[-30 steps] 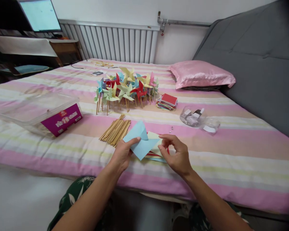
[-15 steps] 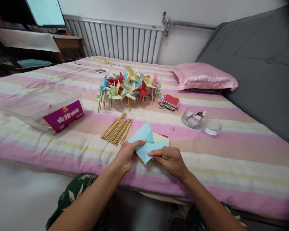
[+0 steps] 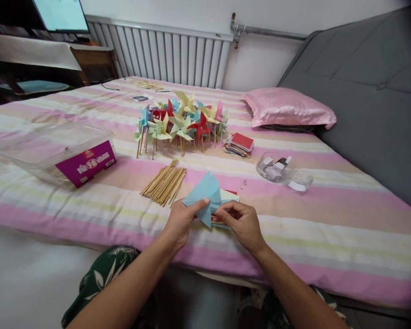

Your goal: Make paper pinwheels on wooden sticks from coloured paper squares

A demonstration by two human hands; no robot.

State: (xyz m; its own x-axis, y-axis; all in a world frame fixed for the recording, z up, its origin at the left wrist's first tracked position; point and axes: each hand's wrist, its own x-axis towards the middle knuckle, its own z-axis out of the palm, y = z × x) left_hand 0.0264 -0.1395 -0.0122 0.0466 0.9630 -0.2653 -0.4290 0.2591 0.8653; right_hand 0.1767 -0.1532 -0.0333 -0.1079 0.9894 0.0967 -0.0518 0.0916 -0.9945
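A sheet of light blue paper [image 3: 205, 189], cut and partly curled in toward its middle, is held above the bed's front edge. My left hand [image 3: 183, 219] pinches it from the left, thumb on top near the centre. At its right side, my right hand [image 3: 243, 224] grips a corner between thumb and fingertips, bending it inward. Beneath the hands lies a small stack of coloured paper [image 3: 230, 195], mostly covered. Just left and behind, a bundle of thin wooden sticks [image 3: 164, 183] rests on the bedspread.
Paper pinwheels on sticks [image 3: 181, 121] stand grouped farther back. Beside them is a pile of coloured squares [image 3: 239, 144]. Clear plastic containers [image 3: 274, 168] sit at right, near tiny pins [image 3: 244, 183]. A transparent box [image 3: 85, 164] is at left, a pink pillow [image 3: 289, 107] behind.
My right hand has lifted and turned inward, bringing the blue paper's corner toward the centre. The lower part of the sheet now looks more folded.
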